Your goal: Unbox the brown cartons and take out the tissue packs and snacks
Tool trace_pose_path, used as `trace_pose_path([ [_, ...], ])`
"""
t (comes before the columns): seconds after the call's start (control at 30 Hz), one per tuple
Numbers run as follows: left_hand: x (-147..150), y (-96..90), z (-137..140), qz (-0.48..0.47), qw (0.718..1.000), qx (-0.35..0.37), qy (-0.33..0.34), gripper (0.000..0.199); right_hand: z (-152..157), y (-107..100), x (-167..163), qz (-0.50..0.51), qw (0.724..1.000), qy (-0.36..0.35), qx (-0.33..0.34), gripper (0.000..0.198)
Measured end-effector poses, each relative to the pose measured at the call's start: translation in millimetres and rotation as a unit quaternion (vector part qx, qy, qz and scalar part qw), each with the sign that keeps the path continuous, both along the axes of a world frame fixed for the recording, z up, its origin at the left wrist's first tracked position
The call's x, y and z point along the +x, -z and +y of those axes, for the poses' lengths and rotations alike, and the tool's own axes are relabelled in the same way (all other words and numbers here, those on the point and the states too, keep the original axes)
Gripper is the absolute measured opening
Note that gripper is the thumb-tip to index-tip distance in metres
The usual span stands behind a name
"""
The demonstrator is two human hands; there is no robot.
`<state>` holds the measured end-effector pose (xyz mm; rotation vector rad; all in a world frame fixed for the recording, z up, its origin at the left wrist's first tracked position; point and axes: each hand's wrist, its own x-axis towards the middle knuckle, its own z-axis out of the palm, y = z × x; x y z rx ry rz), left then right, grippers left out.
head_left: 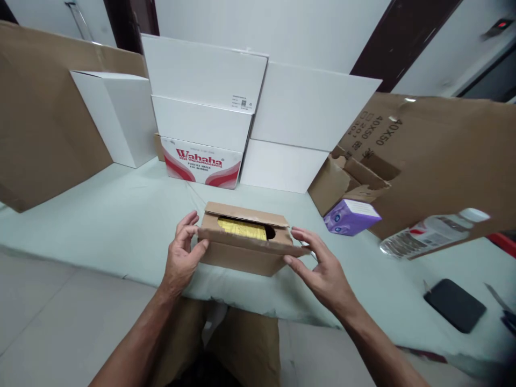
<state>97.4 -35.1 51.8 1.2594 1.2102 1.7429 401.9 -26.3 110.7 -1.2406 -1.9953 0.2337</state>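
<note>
In the head view a small brown cardboard box (242, 257) sits on the table close to me. Its top flaps are partly raised, and something yellow with printing (244, 228) shows in the gap between them. At the left end, my left hand (183, 252) grips the box by its upper edge, thumb in front and fingers curled behind. My right hand (316, 266) holds the right end, its thumb on the front and its fingers over the flap corner. A dark hole shows beside the yellow thing; the rest of the inside is hidden.
White cartons, one a Wahaha carton (201, 164), stand at the back. To the right are an open brown box (334, 185), a purple pack (350, 219), a plastic bottle (435, 234), a black flat case (455, 305) and scissors (508, 320). Big cardboard sheets (48, 118) flank both sides.
</note>
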Motion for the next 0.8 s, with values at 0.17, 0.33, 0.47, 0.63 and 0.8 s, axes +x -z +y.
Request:
trace_pose_path([
  [0.17, -12.4, 4.9, -3.3, -0.029, 0.996, -0.025, 0.086, 0.015, -23.1, 12.3, -16.8, -0.112, 0.963, -0.061, 0.239, 0.022],
  [0.33, -28.2, 2.7, -8.9, -0.040, 0.995, -0.021, 0.093, 0.017, -39.4, 14.2, -19.9, -0.211, 0.944, -0.091, 0.236, 0.022],
  [0.47, -12.6, -16.0, -11.4, 0.153, 0.986, 0.053, -0.028, 0.017, -38.2, -0.7, -18.7, -0.201, 0.958, -0.125, 0.163, 0.010],
  [0.63, 5.0, -18.3, -9.2, 0.308, 0.943, 0.118, -0.044, 0.025, -18.5, -26.6, -34.1, -0.211, 0.969, -0.088, 0.090, 0.026],
  [0.8, 0.1, -17.3, -8.9, 0.386, 0.907, 0.168, -0.008, 0.041, 3.1, -37.8, -74.0, -0.334, 0.935, -0.121, 0.000, 0.030],
])
